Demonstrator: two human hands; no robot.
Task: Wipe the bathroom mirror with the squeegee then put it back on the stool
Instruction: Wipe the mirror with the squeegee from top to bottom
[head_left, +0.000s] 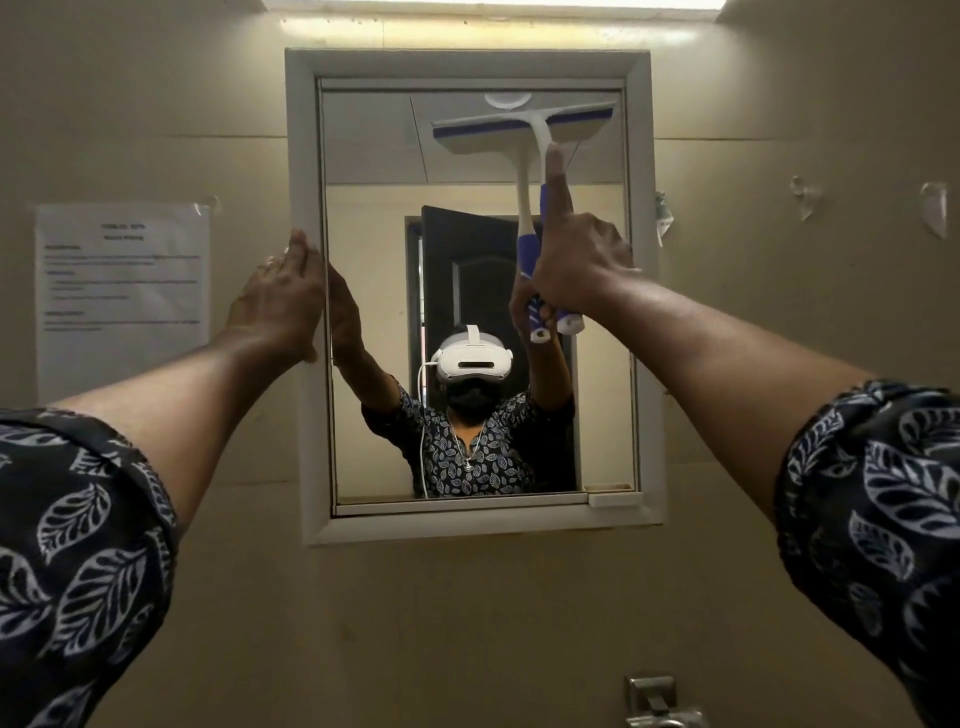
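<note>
Leaf-print sleeves (78, 545) nearest us, our right hand (576, 265) grips the squeegee (540, 127) low on its handle, index finger straight along it, blade above the grip against the mirror (374, 234) top right, our left hand (283, 299) pressing flat-fingered on the frame's left edge.

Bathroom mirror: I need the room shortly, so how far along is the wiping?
Done: squeegee picked up; no wiped strip shows on the mirror. In hand: right hand grips its handle, blade at the glass's top right; left hand rests on the frame. Left: wiping down the glass, then returning it to the stool, out of view.
</note>
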